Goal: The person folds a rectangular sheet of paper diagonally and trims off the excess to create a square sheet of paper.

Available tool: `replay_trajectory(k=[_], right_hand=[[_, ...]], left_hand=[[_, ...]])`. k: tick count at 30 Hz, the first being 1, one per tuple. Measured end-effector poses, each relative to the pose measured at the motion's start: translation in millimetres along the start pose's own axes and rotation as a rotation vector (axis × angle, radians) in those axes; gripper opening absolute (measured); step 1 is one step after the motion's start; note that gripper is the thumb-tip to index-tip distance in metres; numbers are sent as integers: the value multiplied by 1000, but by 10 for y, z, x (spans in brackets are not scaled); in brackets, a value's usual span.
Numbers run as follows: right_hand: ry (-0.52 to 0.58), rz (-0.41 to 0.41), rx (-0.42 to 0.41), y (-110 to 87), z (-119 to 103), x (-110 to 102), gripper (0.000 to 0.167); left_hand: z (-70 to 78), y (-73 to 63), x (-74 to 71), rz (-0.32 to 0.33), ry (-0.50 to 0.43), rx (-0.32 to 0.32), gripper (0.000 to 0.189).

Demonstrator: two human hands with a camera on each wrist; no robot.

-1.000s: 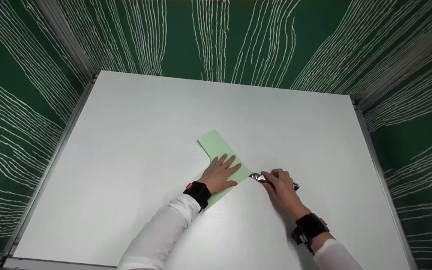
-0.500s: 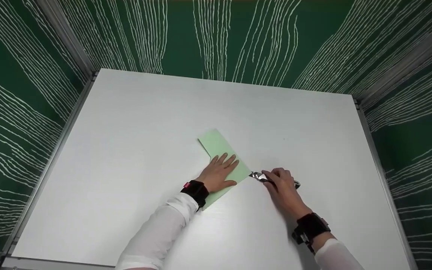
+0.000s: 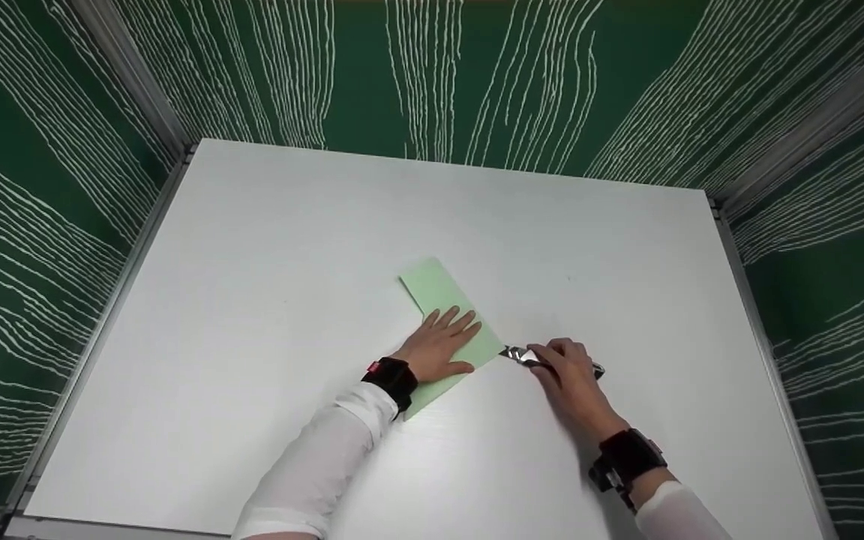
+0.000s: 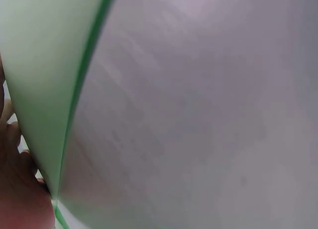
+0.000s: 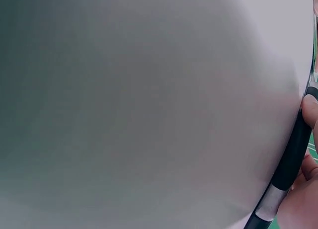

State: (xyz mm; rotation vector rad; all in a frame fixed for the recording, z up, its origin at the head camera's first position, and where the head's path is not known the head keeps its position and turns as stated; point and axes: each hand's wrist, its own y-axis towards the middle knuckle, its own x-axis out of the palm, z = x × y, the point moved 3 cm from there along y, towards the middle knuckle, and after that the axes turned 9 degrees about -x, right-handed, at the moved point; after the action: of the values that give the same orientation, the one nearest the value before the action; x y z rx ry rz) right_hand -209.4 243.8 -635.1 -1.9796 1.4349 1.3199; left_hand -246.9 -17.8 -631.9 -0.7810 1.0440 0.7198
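Observation:
A folded, light green sheet of paper (image 3: pixel 424 281) lies in the middle of the white table in the head view. My left hand (image 3: pixel 438 350) rests flat on it, fingers spread. In the left wrist view, the paper (image 4: pixel 42 65) shows a raised edge beside part of my hand (image 4: pixel 22 189). My right hand (image 3: pixel 571 382) grips a utility knife (image 3: pixel 520 356), its blade end at the paper's right corner. Whether the blade is in the fold cannot be told. The right wrist view shows the knife's black and silver handle (image 5: pixel 289 162) against my fingers.
The white tabletop (image 3: pixel 289 262) extends around the paper on all sides. Grey metal frame posts (image 3: pixel 139 75) stand at its corners. Green walls with white wavy lines (image 3: pixel 432 75) enclose the back and both sides.
My right hand and the knife have shifted very slightly to the right, and the paper a touch with them. My left hand stays pressed on the paper.

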Motion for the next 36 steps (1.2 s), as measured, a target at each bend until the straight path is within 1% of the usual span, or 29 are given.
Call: replay_trajectory(k=[3,7,13,14,18,22,25,29,32,36], right_hand=[[-9,13,12,-26,19,-8,37],[-29,30,-5,-20,28,-8,37],[-61,16,-43,20,-32,9,37],[-60,14,-44,24,-44,13,37],[-69,22,-55,4,-79,27,37],[-81,40,-84,-58,-86,20,37],[-83,54,-107,-70,-87,18,38],[-72,48,-121,-33,-87,45,37],[-64,45,-117,-8,-95,61,37],[-71,36,-98,3,-107,71,37]], left_hand=[[-19,-6,-37,-25,-5,34,76],[-48,-13,-85,-51,5,80,75],[-74,-17,-100,-69,-1,142,76],[-80,-20,-97,-63,-6,149,76],[-89,-27,-100,-69,-13,163,76],[-56,-36,-117,-101,-9,186,76],[-46,-34,-114,-118,-7,197,76],[-53,-34,-103,-119,-12,204,76],[-59,-37,-100,-113,-23,215,76],[-64,-53,-117,-105,-77,216,77]])
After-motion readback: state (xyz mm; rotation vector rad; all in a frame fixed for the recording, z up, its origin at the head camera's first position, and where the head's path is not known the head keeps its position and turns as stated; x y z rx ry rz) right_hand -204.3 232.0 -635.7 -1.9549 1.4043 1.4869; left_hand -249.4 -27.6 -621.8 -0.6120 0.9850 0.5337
